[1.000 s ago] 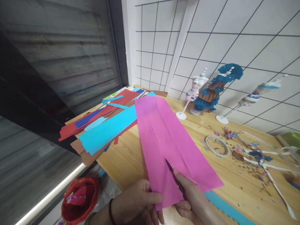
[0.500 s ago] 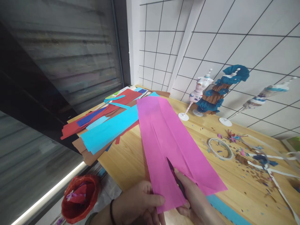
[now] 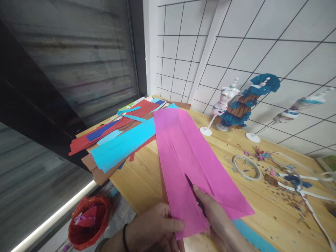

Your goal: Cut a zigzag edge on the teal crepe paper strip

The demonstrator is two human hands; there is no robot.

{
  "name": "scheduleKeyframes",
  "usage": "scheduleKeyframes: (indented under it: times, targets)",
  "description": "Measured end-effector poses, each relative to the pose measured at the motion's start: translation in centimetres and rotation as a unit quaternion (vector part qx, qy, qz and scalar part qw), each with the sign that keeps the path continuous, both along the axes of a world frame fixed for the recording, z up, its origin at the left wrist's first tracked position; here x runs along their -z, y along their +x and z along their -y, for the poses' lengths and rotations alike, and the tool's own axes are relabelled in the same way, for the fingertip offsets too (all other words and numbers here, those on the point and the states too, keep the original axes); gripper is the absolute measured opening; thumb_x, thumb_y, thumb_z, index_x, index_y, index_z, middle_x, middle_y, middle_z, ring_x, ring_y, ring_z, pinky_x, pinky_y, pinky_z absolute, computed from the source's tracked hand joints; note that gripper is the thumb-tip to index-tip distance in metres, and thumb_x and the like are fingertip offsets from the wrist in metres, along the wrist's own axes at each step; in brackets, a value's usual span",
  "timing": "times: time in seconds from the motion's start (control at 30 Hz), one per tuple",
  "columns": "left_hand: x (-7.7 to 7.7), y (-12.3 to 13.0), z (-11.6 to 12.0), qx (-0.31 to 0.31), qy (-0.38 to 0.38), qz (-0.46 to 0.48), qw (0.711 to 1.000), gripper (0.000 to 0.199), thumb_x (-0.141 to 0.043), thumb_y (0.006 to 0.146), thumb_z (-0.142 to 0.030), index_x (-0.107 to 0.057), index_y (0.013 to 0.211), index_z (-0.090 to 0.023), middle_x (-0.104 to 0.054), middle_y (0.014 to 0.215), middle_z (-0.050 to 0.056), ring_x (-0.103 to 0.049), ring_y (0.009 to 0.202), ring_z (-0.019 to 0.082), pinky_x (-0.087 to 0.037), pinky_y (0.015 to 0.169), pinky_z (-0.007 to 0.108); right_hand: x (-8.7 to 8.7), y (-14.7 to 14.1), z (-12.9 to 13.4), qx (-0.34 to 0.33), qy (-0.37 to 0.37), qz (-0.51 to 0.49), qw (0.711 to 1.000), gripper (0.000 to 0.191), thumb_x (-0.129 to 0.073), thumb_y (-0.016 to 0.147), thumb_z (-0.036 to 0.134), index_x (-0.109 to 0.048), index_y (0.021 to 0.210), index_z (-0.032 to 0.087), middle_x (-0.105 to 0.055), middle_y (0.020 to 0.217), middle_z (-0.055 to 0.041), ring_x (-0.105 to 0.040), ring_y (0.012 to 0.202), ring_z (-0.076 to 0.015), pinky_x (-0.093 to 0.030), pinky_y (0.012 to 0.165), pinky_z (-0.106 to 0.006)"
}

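A long sheet of pink paper (image 3: 181,150) lies over the wooden table (image 3: 139,182), slit from its near edge up to the dark scissors (image 3: 193,190). My right hand (image 3: 215,218) grips the scissors, whose blades lie in the slit and point away from me; its lower fingers are hidden. At the near left corner of the sheet, my left hand (image 3: 157,225) pinches the paper between thumb and fingers. A blue strip (image 3: 253,236) shows beneath the pink sheet at the lower right.
Stacked coloured papers (image 3: 123,140) lie at the left. A tape roll (image 3: 246,168), white ribbons (image 3: 298,190) and scraps sit at the right. Small dress forms (image 3: 223,99) stand along the wall. A red basket (image 3: 89,222) is below the table's left edge.
My right hand and the scissors have moved slightly forward and to the left, and the slit reaches a little farther up the pink paper. My left hand keeps its hold.
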State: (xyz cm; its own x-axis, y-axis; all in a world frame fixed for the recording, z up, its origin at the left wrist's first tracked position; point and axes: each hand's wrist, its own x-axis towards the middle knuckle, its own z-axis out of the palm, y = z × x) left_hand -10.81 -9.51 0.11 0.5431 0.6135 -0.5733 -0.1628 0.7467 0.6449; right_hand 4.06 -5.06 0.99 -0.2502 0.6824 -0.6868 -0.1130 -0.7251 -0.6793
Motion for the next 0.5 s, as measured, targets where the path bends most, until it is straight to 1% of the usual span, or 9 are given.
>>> scheduleKeyframes:
  times: [0.13, 0.27, 0.37, 0.5]
  targets:
    - [0.0, 0.0, 0.1, 0.004, 0.000, -0.001, 1.000, 0.025, -0.057, 0.060, -0.032, -0.059, 0.063, -0.007, -0.058, 0.050, 0.005, -0.044, 0.033, 0.005, -0.032, 0.033, 0.014, -0.3, -0.2, -0.1, 0.016, -0.002, 0.011, 1.000, 0.031, -0.060, 0.072, 0.045, -0.064, 0.080, 0.015, -0.066, 0.055, -0.0035, -0.061, 0.044, -0.0172, -0.045, 0.037, -0.023]
    - [0.3, 0.0, 0.1, -0.003, 0.003, 0.001, 1.000, 0.024, -0.055, 0.062, -0.030, -0.060, 0.064, -0.007, -0.057, 0.050, 0.005, -0.043, 0.032, 0.005, -0.032, 0.033, 0.013, -0.3, -0.4, -0.3, 0.041, -0.006, 0.026, 0.999, 0.031, -0.062, 0.071, 0.043, -0.064, 0.086, 0.016, -0.069, 0.063, -0.0038, -0.065, 0.055, -0.0208, -0.049, 0.044, -0.025]
    - [0.5, 0.0, 0.1, -0.006, 0.003, 0.003, 1.000, 0.023, -0.054, 0.062, -0.029, -0.060, 0.065, -0.007, -0.058, 0.052, 0.005, -0.044, 0.033, 0.005, -0.033, 0.033, 0.014, -0.6, -0.6, -0.6, 0.038, -0.023, 0.028, 0.999, 0.032, -0.060, 0.072, 0.043, -0.064, 0.088, 0.015, -0.070, 0.063, -0.0045, -0.066, 0.056, -0.0228, -0.050, 0.044, -0.027]
    - [0.2, 0.0, 0.1, -0.005, 0.005, -0.002, 1.000, 0.023, -0.055, 0.061, -0.030, -0.059, 0.061, -0.008, -0.057, 0.050, 0.005, -0.045, 0.033, 0.005, -0.032, 0.033, 0.014, -1.2, -1.0, -0.9, 0.041, -0.038, 0.023, 0.998, 0.030, -0.061, 0.073, 0.040, -0.064, 0.087, 0.014, -0.070, 0.063, -0.0054, -0.067, 0.058, -0.0219, -0.051, 0.047, -0.026]
